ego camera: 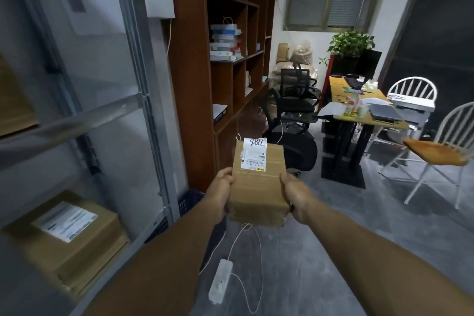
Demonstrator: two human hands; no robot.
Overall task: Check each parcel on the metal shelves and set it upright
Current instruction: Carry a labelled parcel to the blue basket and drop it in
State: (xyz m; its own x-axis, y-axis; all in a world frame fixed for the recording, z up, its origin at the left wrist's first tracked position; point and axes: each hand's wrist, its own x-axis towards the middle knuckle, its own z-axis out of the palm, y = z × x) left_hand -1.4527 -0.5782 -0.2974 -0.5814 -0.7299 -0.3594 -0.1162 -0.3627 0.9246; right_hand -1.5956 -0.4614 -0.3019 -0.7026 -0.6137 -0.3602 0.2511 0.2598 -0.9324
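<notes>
parcel: the parcel [257,187] is in mid-air at frame centre, off the metal shelves [143,100], which stand at its 9 o'clock.
grip: left hand [221,192] and right hand [295,195] hold opposite sides, fingers [284,178] curled round the side edges. Can't tell if anything supports it from below.
label: the label [254,154] sits at the 12 o'clock end of the top face, and the handwritten number reads inverted from here (likely needs a turn before shelving).
risk, drop: it looks like a side squeeze only. Freeing one hand to rotate the parcel could let it slip.
risk, trip: the power strip [221,279] and its loose cords [259,264] lie on the floor at 6 o'clock, right underfoot.
risk, knock: swinging towards 9 o'clock could clip the shelf post or shove the labelled box [69,238] on the lower shelf.
risk, wrong way up: shelving without rechecking the label leaves it inverted.
</notes>
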